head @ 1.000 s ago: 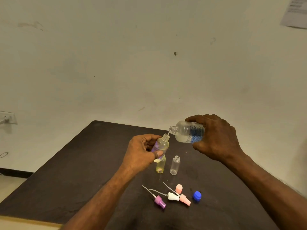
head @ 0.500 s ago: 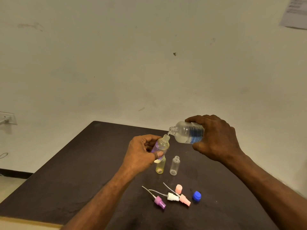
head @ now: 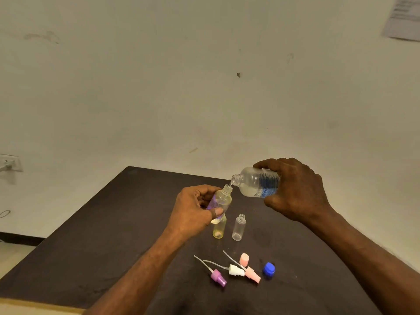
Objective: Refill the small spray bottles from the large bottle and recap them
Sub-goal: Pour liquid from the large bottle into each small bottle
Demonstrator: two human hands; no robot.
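Clear large bottle [head: 256, 185] gripped in right hand [head: 295, 189], centre-right of frame, tipped, neck touching mouth of small spray bottle [head: 221, 200] clasped by left hand [head: 193, 212]. Lower centre: two open small bottles [head: 238, 227] upright on dark table [head: 91, 235].

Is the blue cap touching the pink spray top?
Apart. The head view shows bare dark table between the blue cap and the pink spray top.

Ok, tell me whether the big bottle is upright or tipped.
Tipped: the right hand holds the large bottle nearly sideways, mouth over the small bottle.
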